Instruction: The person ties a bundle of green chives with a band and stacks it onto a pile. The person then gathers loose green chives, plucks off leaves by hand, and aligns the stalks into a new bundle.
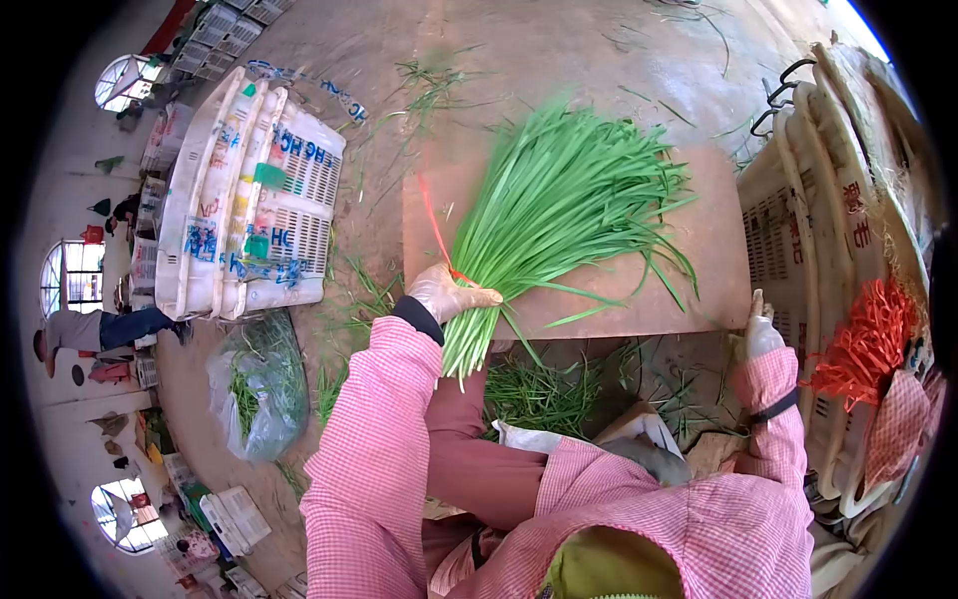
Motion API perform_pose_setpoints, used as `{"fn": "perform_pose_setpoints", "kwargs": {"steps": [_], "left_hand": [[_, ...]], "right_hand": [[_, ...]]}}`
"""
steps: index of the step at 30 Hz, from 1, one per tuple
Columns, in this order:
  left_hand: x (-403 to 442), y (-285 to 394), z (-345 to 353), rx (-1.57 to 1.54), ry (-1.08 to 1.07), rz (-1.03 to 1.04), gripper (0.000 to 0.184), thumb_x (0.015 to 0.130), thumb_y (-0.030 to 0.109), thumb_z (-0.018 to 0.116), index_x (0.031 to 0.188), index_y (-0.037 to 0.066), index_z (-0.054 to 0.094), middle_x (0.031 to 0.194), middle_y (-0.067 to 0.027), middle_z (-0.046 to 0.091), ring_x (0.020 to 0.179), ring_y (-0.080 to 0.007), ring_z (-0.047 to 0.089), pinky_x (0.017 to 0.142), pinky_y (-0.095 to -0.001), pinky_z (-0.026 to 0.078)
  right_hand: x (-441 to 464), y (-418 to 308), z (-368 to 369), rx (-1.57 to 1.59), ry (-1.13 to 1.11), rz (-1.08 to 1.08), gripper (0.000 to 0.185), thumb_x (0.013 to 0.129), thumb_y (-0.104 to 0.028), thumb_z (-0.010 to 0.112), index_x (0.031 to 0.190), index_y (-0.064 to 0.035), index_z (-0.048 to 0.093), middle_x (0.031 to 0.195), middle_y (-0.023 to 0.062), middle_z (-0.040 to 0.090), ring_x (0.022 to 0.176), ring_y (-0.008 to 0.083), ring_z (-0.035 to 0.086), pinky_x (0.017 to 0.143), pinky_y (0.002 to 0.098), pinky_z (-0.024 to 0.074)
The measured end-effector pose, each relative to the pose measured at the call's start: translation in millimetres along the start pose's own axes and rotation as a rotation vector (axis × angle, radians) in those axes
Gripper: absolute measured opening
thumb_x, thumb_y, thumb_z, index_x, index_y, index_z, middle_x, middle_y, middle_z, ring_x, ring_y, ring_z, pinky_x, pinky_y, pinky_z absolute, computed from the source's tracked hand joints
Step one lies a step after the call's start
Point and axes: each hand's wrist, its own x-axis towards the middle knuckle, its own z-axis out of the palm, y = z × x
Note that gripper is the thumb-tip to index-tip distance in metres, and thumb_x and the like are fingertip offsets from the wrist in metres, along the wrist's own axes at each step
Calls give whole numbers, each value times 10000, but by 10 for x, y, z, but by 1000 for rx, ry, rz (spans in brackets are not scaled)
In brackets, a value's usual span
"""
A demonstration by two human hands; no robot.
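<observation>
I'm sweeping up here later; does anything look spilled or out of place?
Yes: loose green blades litter the floor around the board, looking spilled, unlike the orderly bunch the left hand grips.

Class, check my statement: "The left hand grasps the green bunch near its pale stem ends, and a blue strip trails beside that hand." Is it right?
Not quite: the strip's colour is wrong. The head view shows a red strip trailing beside the left hand, which does grasp the green bunch near its pale stem ends.
</observation>
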Motion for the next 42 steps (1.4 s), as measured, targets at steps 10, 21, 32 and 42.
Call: {"fn": "perform_pose_setpoints", "kwargs": {"steps": [10, 21, 32, 42], "left_hand": [[-2304, 122, -574, -1362, -431, -267, 351, 783, 265, 630, 1037, 32, 558, 918, -88, 629, 771, -176, 621, 690, -316, 527], [-4435, -1120, -726, -855, 1080, 730, 981, 586, 452, 754, 1323, 48, 250, 1264, -115, 409, 1103, -265, 464, 941, -412, 378], [-5077, -936, 251, -1583, 869, 443, 654, 694, 183, 700, 1243, 22, 383, 1128, -88, 523, 1014, -190, 512, 895, -331, 399], [-5033, -1059, 571, -1816, 1031, 410, 558, 720, 83, 657, 1212, 22, 400, 1068, -90, 548, 925, -180, 562, 809, -326, 470]], "right_hand": [[-1261, -2572, -441, 76, 914, -1784, 534, 772, -258, 420, 1299, -245, 333, 1372, 6, 300, 1302, 234, 208, 1024, 576, 72], [-3497, -4012, -1314, 511, -794, -2074, 856, 527, -314, 814, 1211, -11, 397, 1142, 142, 527, 1071, 269, 490, 918, 331, 379], [-4638, -4447, -794, 874, -1028, -1777, 313, 870, -286, 483, 797, -29, 647, 667, 83, 609, 678, 140, 573, 657, 262, 437], [-4137, -4205, -910, 560, -1019, -1771, 485, 712, -264, 714, 1004, 72, 519, 576, 37, 544, 428, 91, 476, 363, 236, 361]]}}
